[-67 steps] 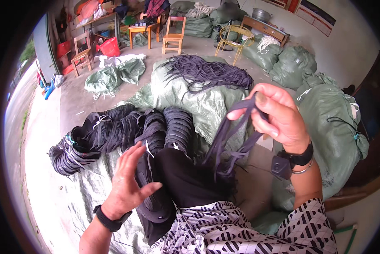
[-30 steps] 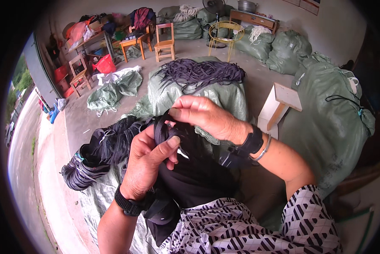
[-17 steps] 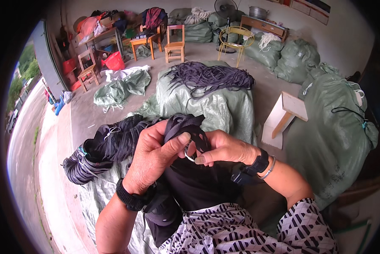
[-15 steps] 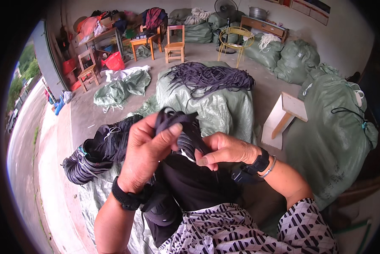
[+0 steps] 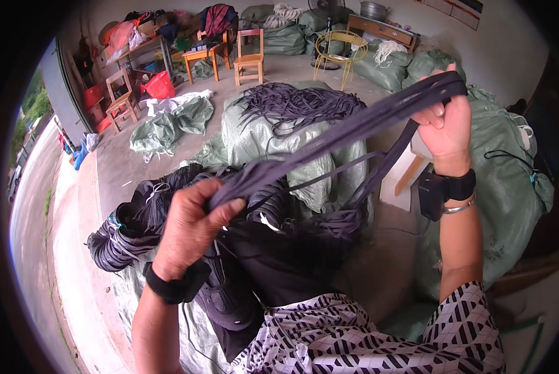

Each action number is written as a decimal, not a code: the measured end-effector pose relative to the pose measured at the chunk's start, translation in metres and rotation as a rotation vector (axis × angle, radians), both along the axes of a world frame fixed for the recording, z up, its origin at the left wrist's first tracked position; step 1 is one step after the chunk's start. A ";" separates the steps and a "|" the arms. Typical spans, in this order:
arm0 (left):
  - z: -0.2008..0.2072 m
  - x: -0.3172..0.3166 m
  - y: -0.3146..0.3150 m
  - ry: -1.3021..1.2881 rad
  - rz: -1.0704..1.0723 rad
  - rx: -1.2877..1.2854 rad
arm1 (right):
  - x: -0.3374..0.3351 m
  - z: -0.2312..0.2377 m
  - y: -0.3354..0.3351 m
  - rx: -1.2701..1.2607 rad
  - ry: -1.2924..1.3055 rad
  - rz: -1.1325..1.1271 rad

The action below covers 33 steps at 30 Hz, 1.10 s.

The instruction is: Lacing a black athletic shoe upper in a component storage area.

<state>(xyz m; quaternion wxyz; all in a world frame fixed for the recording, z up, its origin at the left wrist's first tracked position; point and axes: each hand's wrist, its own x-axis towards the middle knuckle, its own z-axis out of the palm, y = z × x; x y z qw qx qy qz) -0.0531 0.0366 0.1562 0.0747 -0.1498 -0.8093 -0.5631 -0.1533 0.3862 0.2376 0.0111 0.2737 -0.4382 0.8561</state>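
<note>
A bundle of dark purple flat cords (image 5: 329,141) stretches up across the view between my hands. My left hand (image 5: 195,221) grips one end, thumb on top. My right hand (image 5: 444,124), raised at the far end, has its fingers curled through the looped cords. Loose strands hang from the right-hand end to a gathered dark heap (image 5: 339,224) above my lap, blurred in part. Beside my left hand lie several coiled dark cord bundles (image 5: 120,243), some tied with white string. A black shoe-like item (image 5: 229,299) sits by my left wrist.
A pile of dark cords (image 5: 298,106) lies on a green woven sack (image 5: 242,134) ahead. Large stuffed sacks (image 5: 491,212) stand at right, beside a white and wooden stand (image 5: 396,187). Farther back are wooden chairs (image 5: 249,59), a yellow wire stool frame (image 5: 340,47) and a red bucket (image 5: 160,85).
My right hand has risen far up and right, drawing the cords out into a long stretch. My left hand has shifted slightly left and down, still gripping them.
</note>
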 end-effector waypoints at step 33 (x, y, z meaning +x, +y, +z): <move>0.005 0.269 -0.116 -0.320 0.637 0.151 | -0.047 -0.172 0.016 1.754 -0.274 0.180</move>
